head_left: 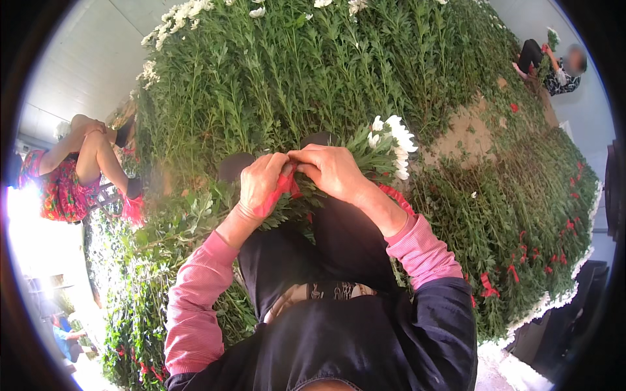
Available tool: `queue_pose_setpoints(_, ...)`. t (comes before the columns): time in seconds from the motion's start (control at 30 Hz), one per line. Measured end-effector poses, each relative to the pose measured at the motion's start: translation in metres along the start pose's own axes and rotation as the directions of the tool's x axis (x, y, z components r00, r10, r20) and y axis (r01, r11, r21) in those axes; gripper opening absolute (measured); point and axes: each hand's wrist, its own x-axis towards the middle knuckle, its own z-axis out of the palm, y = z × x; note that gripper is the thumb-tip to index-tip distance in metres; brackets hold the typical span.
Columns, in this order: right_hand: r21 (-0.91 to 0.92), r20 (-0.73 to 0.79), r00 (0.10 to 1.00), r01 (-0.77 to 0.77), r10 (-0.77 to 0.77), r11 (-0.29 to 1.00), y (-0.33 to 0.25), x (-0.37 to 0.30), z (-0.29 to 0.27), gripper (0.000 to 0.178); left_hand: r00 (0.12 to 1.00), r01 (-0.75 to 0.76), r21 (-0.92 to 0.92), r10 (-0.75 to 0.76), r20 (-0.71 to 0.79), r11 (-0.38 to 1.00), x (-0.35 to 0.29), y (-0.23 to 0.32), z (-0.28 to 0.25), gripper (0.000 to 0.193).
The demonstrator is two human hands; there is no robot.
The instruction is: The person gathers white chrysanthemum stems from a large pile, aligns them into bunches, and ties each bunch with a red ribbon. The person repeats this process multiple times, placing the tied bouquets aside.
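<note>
A bunch of white chrysanthemums (400,138) lies across my lap, its blooms to the right and its leafy stems running left beneath my hands. My left hand (259,184) is closed on a red ribbon (287,185) above the stems; part of the ribbon runs down along the palm to the wrist. With thumb and fingertips pinched, my right hand (331,168) meets the left one at the ribbon. The exact spot where the fingertips grip is partly hidden. More red ribbon (396,197) shows beside my right forearm.
A large heap of white-flowered green stems (293,72) spreads in front. Bunches with red ties (489,285) lie at the right. A person in a red floral garment (65,189) sits at the left; another person (562,77) holds flowers at far right. Bare ground (464,133) shows between heaps.
</note>
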Motion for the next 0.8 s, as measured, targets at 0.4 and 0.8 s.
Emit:
queue_pose_setpoints(0.4, -0.06, -0.012, 0.997, -0.072, 0.071, 0.996, 0.002, -0.001, 0.009, 0.01, 0.94, -0.239, 0.105, 0.203, 0.274, 0.965, -0.019, -0.001, -0.05, 0.009)
queue_pose_setpoints(0.8, -0.704, -0.024, 0.924, 0.256, -0.382, 0.663, -0.005, -0.021, 0.028, 0.025, 0.941, 0.188, 0.292, -0.257, 0.221, 0.938, -0.083, -0.024, -0.079, 0.086)
